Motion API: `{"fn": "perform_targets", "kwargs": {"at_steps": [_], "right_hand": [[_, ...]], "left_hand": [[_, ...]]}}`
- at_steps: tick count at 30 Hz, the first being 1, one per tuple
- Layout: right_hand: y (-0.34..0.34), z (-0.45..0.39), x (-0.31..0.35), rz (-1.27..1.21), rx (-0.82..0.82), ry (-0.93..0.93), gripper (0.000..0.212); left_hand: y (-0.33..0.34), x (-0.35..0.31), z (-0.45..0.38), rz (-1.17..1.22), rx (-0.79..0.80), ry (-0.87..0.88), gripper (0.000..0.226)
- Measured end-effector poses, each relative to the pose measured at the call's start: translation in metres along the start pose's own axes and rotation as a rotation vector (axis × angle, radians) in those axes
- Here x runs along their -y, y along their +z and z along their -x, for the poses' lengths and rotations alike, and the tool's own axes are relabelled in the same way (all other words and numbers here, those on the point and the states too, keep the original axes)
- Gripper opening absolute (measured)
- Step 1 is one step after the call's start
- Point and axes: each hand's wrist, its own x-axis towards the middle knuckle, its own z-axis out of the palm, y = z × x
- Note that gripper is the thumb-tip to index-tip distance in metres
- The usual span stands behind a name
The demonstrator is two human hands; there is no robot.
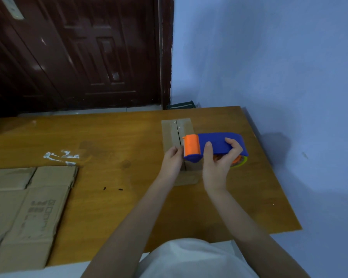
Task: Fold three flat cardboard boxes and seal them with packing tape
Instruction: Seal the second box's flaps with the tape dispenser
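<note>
A folded cardboard box (172,131) stands on the wooden table (113,141), its top flaps shut with clear tape along part of the seam. My right hand (219,163) grips a blue and orange tape dispenser (215,144) held just above the box. At the dispenser's orange cutter end, the fingertips of my left hand (172,163) pinch what looks like the tape end; the tape itself is too clear to make out. Flat cardboard boxes (26,213) lie stacked at the table's near left.
A white smear (60,156) marks the table's middle left. Two small dark specks (113,189) lie near the centre. A dark wooden door (78,53) stands behind the table, and a blue wall (269,67) runs along its right edge.
</note>
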Motion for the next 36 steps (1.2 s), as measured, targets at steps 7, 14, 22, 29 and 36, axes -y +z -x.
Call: {"fn": "perform_targets", "kwargs": {"at_steps": [7,14,22,29,36], "right_hand": [[-0.002,-0.003,-0.002,-0.008,-0.002,0.045,0.055],[-0.004,-0.016,-0.004,0.001,-0.051,0.106,0.060],[-0.015,-0.022,-0.003,-0.003,-0.090,0.137,0.058],[-0.039,-0.039,0.002,0.061,-0.114,0.039,0.058],[-0.038,-0.004,-0.007,0.135,0.130,-0.022,0.062]], "left_hand": [[-0.001,0.005,-0.003,-0.271,-0.054,0.136,0.011],[0.002,0.012,0.002,-0.308,-0.151,0.227,0.019],[0.000,0.014,0.001,-0.236,-0.120,0.250,0.024],[-0.022,0.020,-0.004,-0.178,-0.071,0.299,0.023],[-0.034,0.025,-0.011,0.206,-0.013,0.300,0.034]]}}
